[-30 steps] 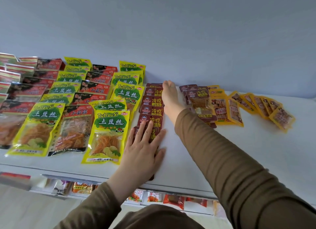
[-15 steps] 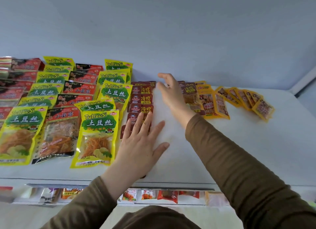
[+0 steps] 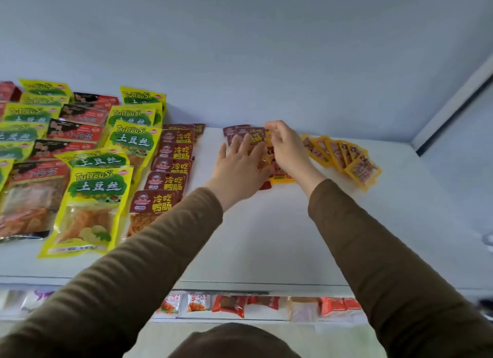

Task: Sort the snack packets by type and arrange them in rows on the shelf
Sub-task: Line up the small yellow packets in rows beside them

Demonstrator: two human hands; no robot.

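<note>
Snack packets lie on a white shelf [image 3: 266, 237]. A tidy column of dark red packets [image 3: 170, 165] runs front to back beside rows of yellow-green packets [image 3: 93, 197] and red-black packets [image 3: 72, 130]. A second, loose pile of dark red packets [image 3: 244, 133] lies at the back centre. My left hand [image 3: 240, 165] rests flat on that pile with its fingers spread. My right hand [image 3: 286, 146] pinches the top edge of an orange-yellow packet [image 3: 278, 174] lying next to the pile. A fan of orange-yellow packets [image 3: 344, 157] lies to the right.
The back wall stands right behind the packets. A lower shelf [image 3: 266, 321] below the front edge holds small red and white packets [image 3: 229, 304]. A side wall closes the shelf at the far right.
My left hand left the near end of the dark red column and moved back and right onto the loose pile. My right hand moved right to the orange-yellow packet and pinched it.
</note>
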